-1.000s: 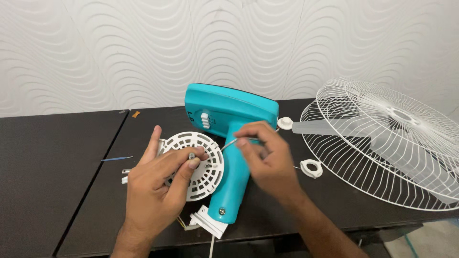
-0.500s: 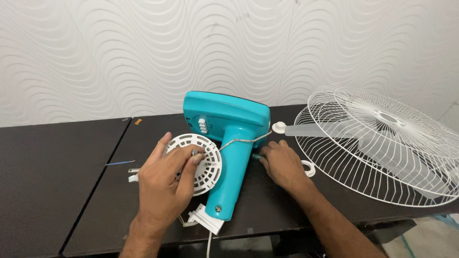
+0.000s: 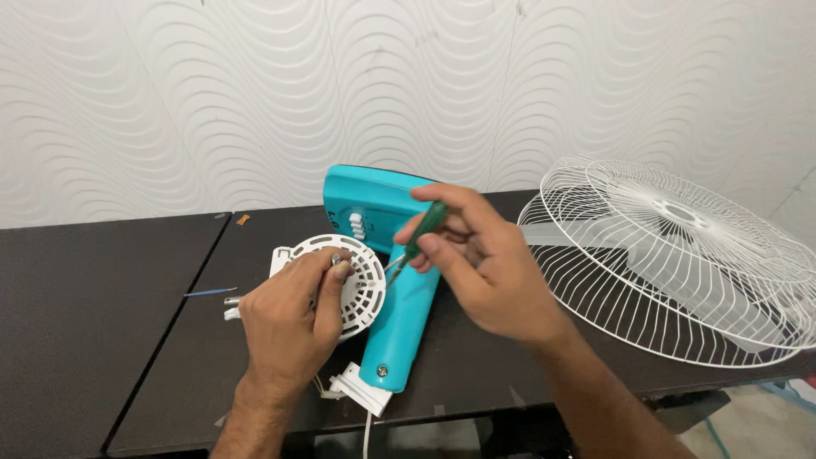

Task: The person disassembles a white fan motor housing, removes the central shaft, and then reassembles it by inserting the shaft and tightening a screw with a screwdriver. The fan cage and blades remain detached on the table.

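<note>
Against a white wavy-patterned wall, on a dark surface (image 3: 110, 340): teal fan body (image 3: 399, 314) lying flat, round white slotted cover (image 3: 357, 276) resting on it. Left hand (image 3: 293, 319) pressed on the cover, fingertips pinching a small metal part at its centre. Right hand (image 3: 472, 259) clenched around a green-handled screwdriver (image 3: 416, 242), tip angled toward the cover. Further right, white wire fan guard (image 3: 680, 255).

The one camera rides on the person's head, looking down and forward across the dark table (image 3: 102, 340) toward the wavy white wall (image 3: 170, 102), close above the hands, with no second view to share anything.
</note>
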